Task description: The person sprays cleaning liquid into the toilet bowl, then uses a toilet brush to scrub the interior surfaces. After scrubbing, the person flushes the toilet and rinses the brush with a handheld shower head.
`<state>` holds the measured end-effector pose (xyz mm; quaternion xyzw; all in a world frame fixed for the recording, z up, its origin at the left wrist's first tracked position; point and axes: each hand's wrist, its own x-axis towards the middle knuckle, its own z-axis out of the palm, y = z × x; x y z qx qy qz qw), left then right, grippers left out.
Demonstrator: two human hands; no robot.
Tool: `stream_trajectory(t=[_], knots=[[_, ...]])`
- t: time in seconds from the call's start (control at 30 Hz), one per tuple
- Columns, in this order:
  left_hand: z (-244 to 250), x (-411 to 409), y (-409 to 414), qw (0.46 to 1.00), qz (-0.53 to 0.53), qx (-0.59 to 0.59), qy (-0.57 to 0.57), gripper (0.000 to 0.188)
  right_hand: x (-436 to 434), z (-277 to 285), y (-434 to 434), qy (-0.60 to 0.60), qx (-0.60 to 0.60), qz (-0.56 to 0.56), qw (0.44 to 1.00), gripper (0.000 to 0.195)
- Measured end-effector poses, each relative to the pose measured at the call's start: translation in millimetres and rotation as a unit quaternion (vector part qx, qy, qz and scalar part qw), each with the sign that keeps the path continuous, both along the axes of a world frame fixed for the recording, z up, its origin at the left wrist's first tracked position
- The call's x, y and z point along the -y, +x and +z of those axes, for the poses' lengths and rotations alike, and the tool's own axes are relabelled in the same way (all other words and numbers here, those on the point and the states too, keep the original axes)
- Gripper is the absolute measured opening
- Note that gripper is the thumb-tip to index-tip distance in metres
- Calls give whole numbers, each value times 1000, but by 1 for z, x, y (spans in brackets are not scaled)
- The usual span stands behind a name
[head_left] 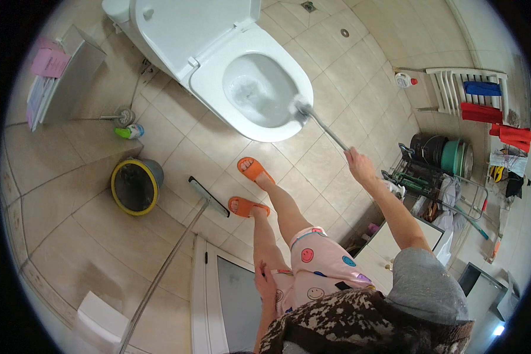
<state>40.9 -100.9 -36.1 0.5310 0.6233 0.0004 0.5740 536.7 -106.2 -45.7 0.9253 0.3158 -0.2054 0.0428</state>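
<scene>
My right hand (360, 166) is closed around the grey handle of a toilet brush (327, 128). The brush head, partly blurred, touches the front right rim of a white toilet bowl (248, 128). Both the seat and the lid (181, 31) are raised or lie back toward the tank; which parts exactly I cannot tell. Water with a whitish swirl stands in the bowl. My left hand (265, 281) hangs low beside my thigh, against the pink shorts (309, 265), with no object visible in it.
A floor squeegee (208, 197) stands left of my orange slippers (254, 169). Nearby is a bin with a yellow rim (115, 188); a spray bottle (135, 131) lies past it. At right are a cabinet (380, 248), a folded cart (425, 177), buckets (428, 148) and a towel rack (444, 90).
</scene>
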Motion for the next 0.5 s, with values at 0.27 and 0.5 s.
stream_trajectory(t=[0.27, 0.5], knots=[[6, -2, -9, 1000, 10, -4, -7, 37, -130, -2, 10, -141, -172, 103, 970, 40], [4, 7, -4, 999, 41, 1, -3, 37, -177, 100, 41, -272, -266, 69, 922, 41]])
